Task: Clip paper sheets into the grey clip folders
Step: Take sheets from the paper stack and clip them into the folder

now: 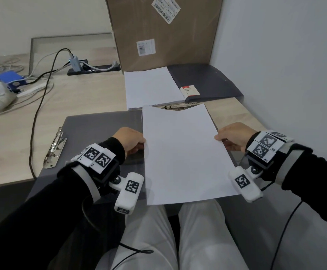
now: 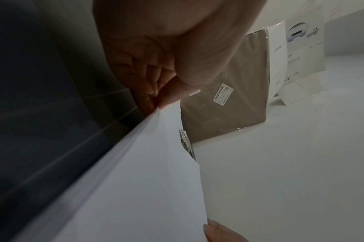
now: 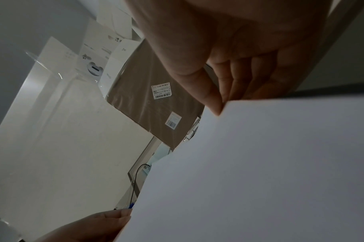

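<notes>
A thin stack of white paper sheets (image 1: 184,152) is held above an open grey clip folder (image 1: 96,129) at the desk's near edge. My left hand (image 1: 131,142) pinches the stack's left edge (image 2: 156,108); my right hand (image 1: 231,136) pinches the right edge (image 3: 220,109). The stack's far edge bows downward near the folder's metal clip (image 1: 178,107). A second metal clip (image 1: 54,148) lies at the folder's left side. Behind, another stack of paper (image 1: 151,87) sits on a second grey folder (image 1: 207,80).
A large brown cardboard package (image 1: 162,32) leans against the wall behind the folders. Cables (image 1: 42,90), a blue box (image 1: 10,78) and a power strip (image 1: 92,69) lie at the left on the wooden desk (image 1: 12,137). A white wall is close on the right.
</notes>
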Demonstrator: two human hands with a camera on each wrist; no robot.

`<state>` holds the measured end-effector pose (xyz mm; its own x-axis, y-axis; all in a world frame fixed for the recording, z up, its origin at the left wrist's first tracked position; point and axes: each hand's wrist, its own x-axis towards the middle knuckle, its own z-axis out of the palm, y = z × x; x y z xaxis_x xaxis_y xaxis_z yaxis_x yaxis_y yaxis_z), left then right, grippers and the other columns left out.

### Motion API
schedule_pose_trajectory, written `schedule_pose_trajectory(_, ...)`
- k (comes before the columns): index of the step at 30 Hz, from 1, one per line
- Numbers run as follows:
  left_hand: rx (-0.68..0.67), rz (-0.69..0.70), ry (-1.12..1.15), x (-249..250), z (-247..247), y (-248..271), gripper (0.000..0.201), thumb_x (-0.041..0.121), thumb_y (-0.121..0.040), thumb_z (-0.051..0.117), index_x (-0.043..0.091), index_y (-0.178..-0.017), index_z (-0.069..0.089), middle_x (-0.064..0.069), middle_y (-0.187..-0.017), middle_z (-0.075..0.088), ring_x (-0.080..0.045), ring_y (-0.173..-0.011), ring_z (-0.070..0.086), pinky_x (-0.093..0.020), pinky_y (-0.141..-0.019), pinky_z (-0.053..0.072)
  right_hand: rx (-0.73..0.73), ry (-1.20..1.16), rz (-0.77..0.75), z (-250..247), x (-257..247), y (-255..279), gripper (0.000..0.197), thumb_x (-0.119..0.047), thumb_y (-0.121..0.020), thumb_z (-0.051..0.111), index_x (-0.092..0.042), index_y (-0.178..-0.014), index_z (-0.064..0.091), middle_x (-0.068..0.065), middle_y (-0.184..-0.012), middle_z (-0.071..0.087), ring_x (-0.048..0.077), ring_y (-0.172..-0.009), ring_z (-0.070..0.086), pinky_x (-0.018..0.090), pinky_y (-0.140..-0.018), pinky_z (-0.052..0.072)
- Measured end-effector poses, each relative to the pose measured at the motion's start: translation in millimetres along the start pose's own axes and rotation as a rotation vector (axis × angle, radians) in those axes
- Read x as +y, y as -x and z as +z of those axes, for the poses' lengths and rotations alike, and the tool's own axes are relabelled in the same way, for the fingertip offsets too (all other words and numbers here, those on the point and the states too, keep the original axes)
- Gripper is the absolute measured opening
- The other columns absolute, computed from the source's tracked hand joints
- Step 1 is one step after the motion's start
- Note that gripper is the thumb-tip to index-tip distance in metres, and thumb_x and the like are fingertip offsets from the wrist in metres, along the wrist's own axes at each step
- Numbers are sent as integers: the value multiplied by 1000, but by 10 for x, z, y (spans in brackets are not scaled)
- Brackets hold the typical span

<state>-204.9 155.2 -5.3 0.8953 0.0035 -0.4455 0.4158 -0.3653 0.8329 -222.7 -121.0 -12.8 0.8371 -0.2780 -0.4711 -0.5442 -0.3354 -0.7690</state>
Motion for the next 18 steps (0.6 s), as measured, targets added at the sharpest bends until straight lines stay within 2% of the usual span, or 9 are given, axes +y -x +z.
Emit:
schedule_pose_trajectory(3, 2, 13, 2, 21, -1, -8, 27, -4, -89, 50, 9, -65, 52, -4, -60, 58, 1, -29, 52, -8, -33, 34, 14, 5, -8, -2, -6, -20, 19, 3, -85, 55, -13, -75, 51, 9, -72, 47, 17, -57, 45, 25, -56, 44)
schedule_pose_trajectory(6, 7, -4, 6, 35, 9, -11, 28, -4, -88, 50, 9, -64, 50, 6, -36, 57, 1, -27, 51, -7, -33, 33, 12, 26, -14, 3, 4, -51, 18, 5, -83, 54, -12, -74, 51, 12, -77, 48, 18, -58, 45, 25, -57, 44)
schedule_pose_trajectory(7, 11, -12, 3, 38, 14, -10, 28, -4, -88, 50, 10, -64, 50, 8, -33, 55, 1, -27, 51, -7, -33, 33, 14, 30, -15, 5, 5, -62, 18, 5, -82, 54, -11, -75, 52, 13, -81, 48, 19, -59, 46, 25, -58, 44)
schedule_pose_trajectory(9, 17, -15, -5, 39, 27, -20, 28, -3, -88, 50, 10, -63, 50, 7, -35, 57, 2, -28, 52, -8, -33, 33, 26, 35, -21, 12, 0, -93, 15, 5, -82, 54, -10, -77, 53, 14, -85, 49, 22, -66, 49, 27, -61, 46)
schedule_pose_trajectory(11, 28, -7, -7, 40, 35, -38, 28, -3, -88, 50, 11, -64, 51, 4, -42, 59, 2, -29, 53, -8, -33, 32, 47, 50, -30, 17, -17, -119, 12, 4, -81, 54, -8, -83, 56, 15, -87, 52, 25, -76, 52, 33, -72, 51)
schedule_pose_trajectory(13, 34, -5, -12, 40, 38, -58, 28, -3, -88, 50, 11, -64, 52, 7, -37, 58, 2, -29, 53, -7, -33, 31, 60, 87, -36, 15, -39, -133, 13, 3, -80, 54, -8, -85, 57, 16, -86, 54, 26, -78, 53, 39, -81, 50)
schedule_pose_trajectory(16, 42, -12, -19, 36, 47, -101, 29, -3, -89, 49, 11, -63, 50, 8, -32, 56, 1, -29, 52, -9, -33, 30, 41, 117, -61, 20, -81, -115, 13, 6, -80, 53, -6, -77, 56, 15, -79, 48, 24, -68, 47, 35, -71, 43)
schedule_pose_trajectory(18, 44, -8, -36, 24, 61, -133, 29, -2, -89, 49, 11, -63, 49, 4, -43, 59, -2, -35, 55, -13, -40, 35, 49, 136, -96, 29, -94, -113, 12, 8, -79, 53, 0, -84, 61, 16, -81, 48, 25, -70, 45, 35, -70, 41)
